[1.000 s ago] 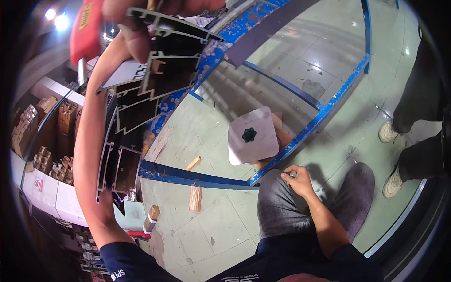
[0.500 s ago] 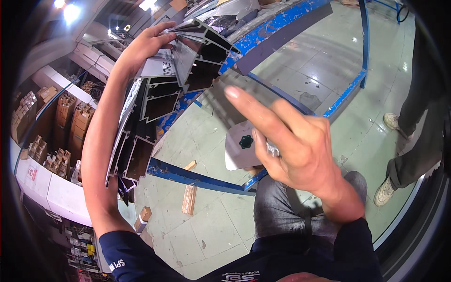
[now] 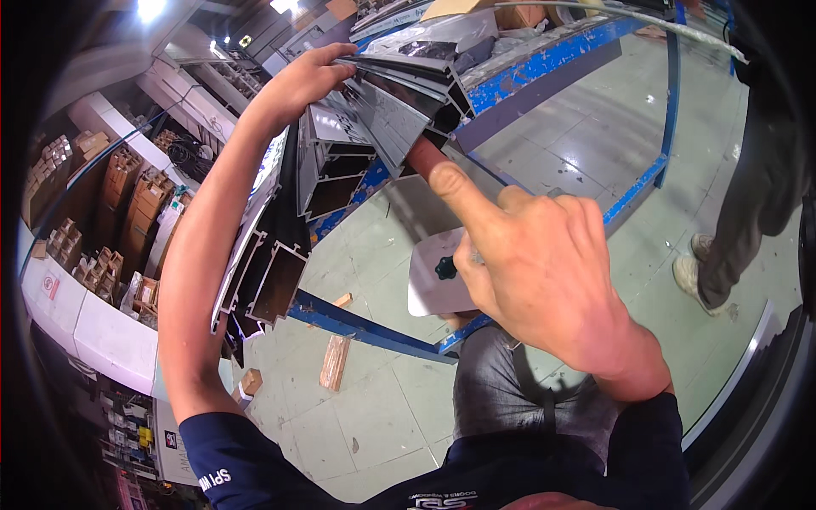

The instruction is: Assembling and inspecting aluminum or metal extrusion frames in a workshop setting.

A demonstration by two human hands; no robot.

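Observation:
My left hand (image 3: 310, 81) is closed on the upper edge of a grey aluminium profile (image 3: 391, 123), fingers over the top. More profiles with hollow, ribbed ends (image 3: 336, 183) are stacked below and beside it, and dark ones (image 3: 276, 285) lie along my left forearm. My right hand (image 3: 548, 285) is in front of the profile ends. Its index finger stretches out, the tip at the held profile's end, while the other fingers curl under and are partly hidden. A reddish-brown patch (image 3: 427, 158) shows at that fingertip; I cannot make out what it is.
A chipped blue metal frame (image 3: 544, 72) supports the stack. Below are a white plate (image 3: 429, 293) with a dark knob (image 3: 445, 268) and wood blocks (image 3: 334, 361) on the tiled floor. Shelves with boxes (image 3: 144, 204) stand left; a person's legs (image 3: 735, 229) are at right.
The view has shifted a little, and the held profile has tilted. My right index fingertip has come up to the profile's end. The other person's feet have moved closer together.

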